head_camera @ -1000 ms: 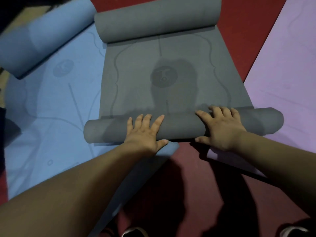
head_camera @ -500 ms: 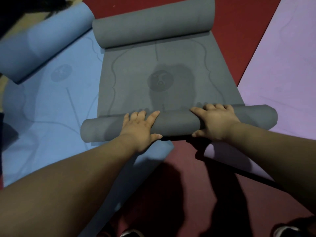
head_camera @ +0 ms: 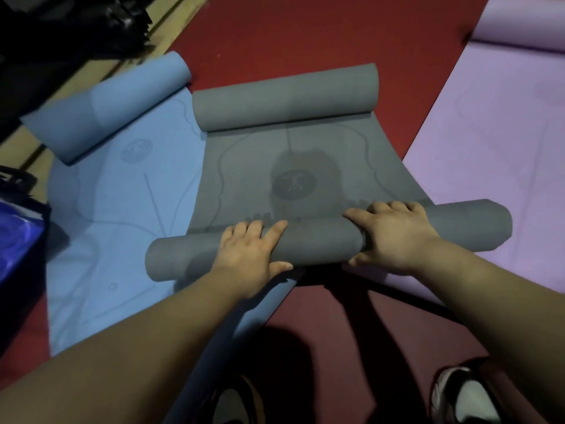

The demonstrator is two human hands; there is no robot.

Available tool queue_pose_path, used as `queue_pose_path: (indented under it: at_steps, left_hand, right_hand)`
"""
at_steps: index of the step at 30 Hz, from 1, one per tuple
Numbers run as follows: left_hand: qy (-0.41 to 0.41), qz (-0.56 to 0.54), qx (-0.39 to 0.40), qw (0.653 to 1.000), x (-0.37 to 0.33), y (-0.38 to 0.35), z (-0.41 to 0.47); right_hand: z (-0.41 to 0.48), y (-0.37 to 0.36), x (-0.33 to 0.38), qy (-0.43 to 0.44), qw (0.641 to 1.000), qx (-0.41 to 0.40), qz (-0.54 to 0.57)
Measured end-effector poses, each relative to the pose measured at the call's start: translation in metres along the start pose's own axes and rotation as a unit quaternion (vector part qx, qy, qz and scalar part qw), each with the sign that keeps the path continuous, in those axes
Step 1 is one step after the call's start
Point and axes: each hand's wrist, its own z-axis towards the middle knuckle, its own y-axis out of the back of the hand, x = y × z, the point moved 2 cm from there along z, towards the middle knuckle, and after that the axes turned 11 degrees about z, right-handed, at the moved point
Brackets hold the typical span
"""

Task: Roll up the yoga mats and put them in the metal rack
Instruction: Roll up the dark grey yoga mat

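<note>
Hands: left hand (head_camera: 253, 255) and right hand (head_camera: 394, 240) both curled over the near roll (head_camera: 321, 243), thumbs tucked behind.
Change: roll's crept forward, bit fatter now.
Grey mat (head_camera: 305, 166): only a short flat stretch left before the far curl (head_camera: 284, 99).
Rack: not in sight.

I count 3 yoga mats: 1 grey mat (head_camera: 305, 154), 1 blue mat (head_camera: 122, 209), 1 purple mat (head_camera: 495, 142). Rolled ends: 2 on the grey, 1 on the blue, 1 on the purple, so 4 total. Round logos I can make out: 2, 1 blue-mat logo (head_camera: 136, 150) and 1 grey-mat logo (head_camera: 294, 185). Hands: 2, left hand (head_camera: 247, 258) and right hand (head_camera: 394, 237). Shoes: 2, left shoe (head_camera: 235, 405) and right shoe (head_camera: 467, 396). 1 blue bag (head_camera: 15, 240).
</note>
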Motion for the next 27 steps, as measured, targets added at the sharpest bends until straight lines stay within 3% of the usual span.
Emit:
queue_pose_path:
  at_steps: [6,12,15,20,23,27]
  left_hand:
    - [-0.021,-0.013,0.060,0.998,-0.035,-0.028,-0.075]
    - [-0.053,-0.031,-0.021,0.998,-0.069,-0.062,-0.125]
    - [-0.047,-0.025,0.006,0.999,-0.078,-0.071,-0.128]
    - [-0.047,-0.040,0.055,0.997,-0.073,-0.088,-0.116]
    - [-0.053,-0.036,0.103,0.993,-0.072,-0.092,-0.113]
    - [-0.049,-0.052,0.088,0.994,-0.078,-0.094,-0.113]
  right_hand:
    - [-0.072,-0.044,0.009,-0.010,0.997,0.076,-0.007]
    - [-0.116,-0.097,0.002,-0.006,0.989,0.146,0.002]
    - [-0.123,-0.113,-0.006,0.001,0.993,0.120,-0.005]
    - [-0.132,-0.146,-0.011,0.039,0.999,-0.019,-0.007]
    - [-0.128,-0.155,-0.013,0.037,0.999,-0.021,-0.015]
    - [-0.119,-0.164,-0.019,0.022,1.000,0.013,-0.016]
